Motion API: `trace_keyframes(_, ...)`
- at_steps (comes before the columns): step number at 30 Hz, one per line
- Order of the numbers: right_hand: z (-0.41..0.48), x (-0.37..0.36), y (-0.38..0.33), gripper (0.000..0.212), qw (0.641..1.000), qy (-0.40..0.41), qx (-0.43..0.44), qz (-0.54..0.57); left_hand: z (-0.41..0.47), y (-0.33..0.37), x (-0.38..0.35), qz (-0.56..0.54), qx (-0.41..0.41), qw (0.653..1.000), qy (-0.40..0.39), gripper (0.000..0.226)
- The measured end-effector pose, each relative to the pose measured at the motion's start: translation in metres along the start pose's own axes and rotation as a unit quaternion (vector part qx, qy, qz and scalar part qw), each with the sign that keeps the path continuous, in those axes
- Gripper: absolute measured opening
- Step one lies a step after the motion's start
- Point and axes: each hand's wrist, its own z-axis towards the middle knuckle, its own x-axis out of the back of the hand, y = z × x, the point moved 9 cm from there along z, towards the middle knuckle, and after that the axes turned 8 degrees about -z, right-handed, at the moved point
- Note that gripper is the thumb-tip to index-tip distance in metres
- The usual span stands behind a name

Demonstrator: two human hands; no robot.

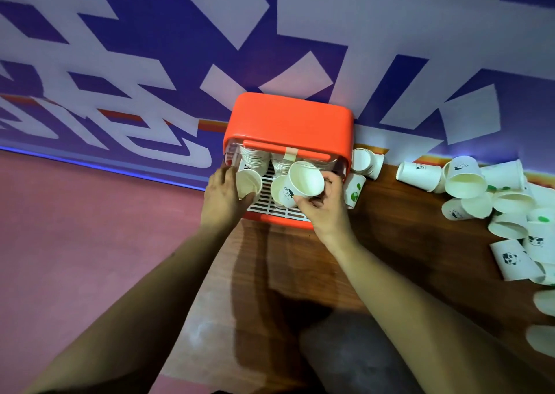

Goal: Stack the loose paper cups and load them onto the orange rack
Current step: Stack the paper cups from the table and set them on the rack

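Loading the orange rack (288, 117), the right hand (322, 204) is gripping a paper cup (306, 179) just above a lower cup (283, 194) on the white grille (264, 206). The left hand (220, 195) is holding another cup (247, 183). Nesting probably comes next, then fetching loose cups (464, 180) from the bench (405, 228).

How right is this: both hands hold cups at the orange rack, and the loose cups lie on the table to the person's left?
No: the loose cups lie on the table to the person's right, not left, as the head view shows. The left hand and right hand do hold cups at the rack.
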Motion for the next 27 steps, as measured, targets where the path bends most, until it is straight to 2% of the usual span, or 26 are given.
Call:
trace_keyframes(3,0.000,-0.013,-0.001,0.063,1.000,0.000,0.007,-0.016,0.004,-0.005,-0.009,0.009,-0.001,1.000,-0.021,0.079)
trace_keyframes(7,0.005,-0.026,0.002,0.068,0.998,-0.011,0.008,-0.067,0.006,-0.012,-0.015,0.010,-0.012,0.999,-0.031,0.075)
trace_keyframes(16,0.025,-0.049,0.014,0.070,0.968,-0.047,0.022,-0.247,0.016,-0.021,-0.020,-0.057,-0.015,0.997,-0.058,0.081)
trace_keyframes(21,0.025,-0.057,0.019,0.069,0.964,-0.076,0.016,-0.253,0.018,-0.029,-0.024,-0.069,-0.013,0.995,-0.066,0.078)
trace_keyframes(27,0.025,-0.061,0.019,0.070,0.964,-0.074,0.008,-0.254,0.018,-0.032,-0.026,-0.075,-0.008,0.995,-0.065,0.075)
